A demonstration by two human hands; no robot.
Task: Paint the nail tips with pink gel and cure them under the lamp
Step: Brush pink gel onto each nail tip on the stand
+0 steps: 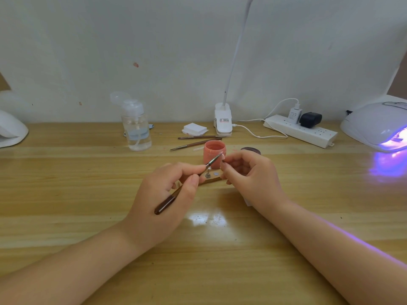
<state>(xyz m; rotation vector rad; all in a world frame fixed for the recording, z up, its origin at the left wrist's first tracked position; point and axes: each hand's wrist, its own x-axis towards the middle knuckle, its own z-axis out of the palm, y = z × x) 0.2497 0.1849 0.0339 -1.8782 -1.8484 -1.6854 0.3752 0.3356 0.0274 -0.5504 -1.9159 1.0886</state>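
Observation:
My left hand pinches a brown-handled brush whose tip points up and right, close to the fingertips of my right hand. My right hand pinches a small nail tip just in front of the open pink gel jar. Between my hands a small wooden stand with a metal holder lies on the table. The jar's dark lid sits behind my right hand. At the far right the white curing lamp glows violet.
A clear pump bottle stands back left. Two spare brushes, white pads, a clip lamp and a power strip line the back of the wooden table. Another white device sits far left.

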